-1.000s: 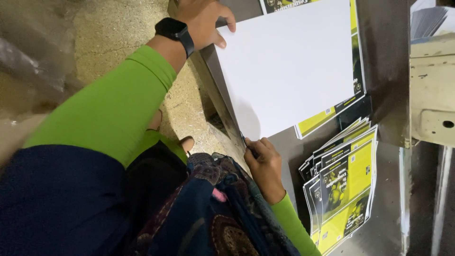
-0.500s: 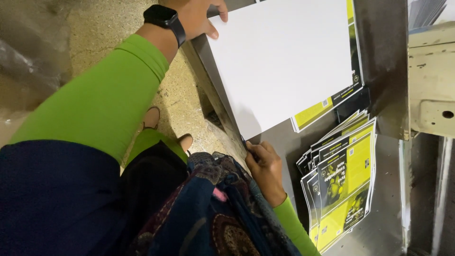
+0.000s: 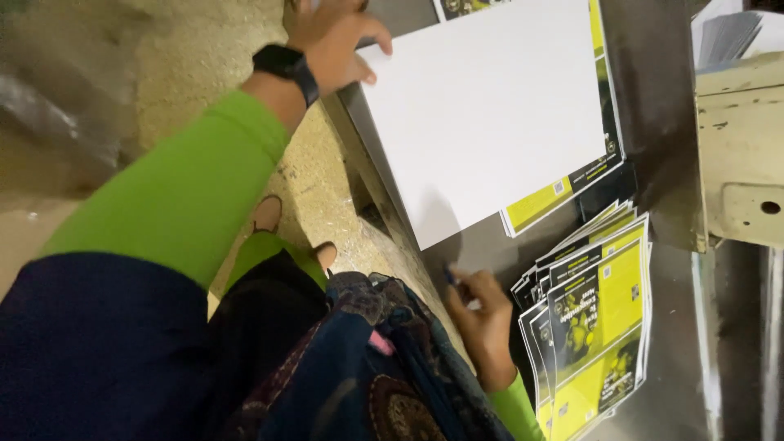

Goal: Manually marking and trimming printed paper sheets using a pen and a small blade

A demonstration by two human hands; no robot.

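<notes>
My left hand (image 3: 335, 37), with a black watch on the wrist above a green sleeve, grips the far left corner of a large white sheet (image 3: 490, 114). The sheet lies on a stack of yellow and black printed sheets (image 3: 563, 192) on a grey metal table (image 3: 661, 131). My right hand (image 3: 482, 314) rests with curled fingers on the table's near edge, just below the white sheet's near corner and beside a fanned pile of yellow and black leaflets (image 3: 592, 318). A small dark thing shows at its fingertips; I cannot make out what it is.
A cream metal machine part (image 3: 739, 155) with a hole stands at the right on the table. Grey paper stacks (image 3: 727, 33) lie at the top right. Below the table's left edge is a speckled floor (image 3: 204, 57). My patterned blue clothing (image 3: 367, 376) fills the bottom.
The white sheet's near corner, which my right hand's fingertips touched, now lies a little apart from that hand. My left hand stays on the sheet's far corner.
</notes>
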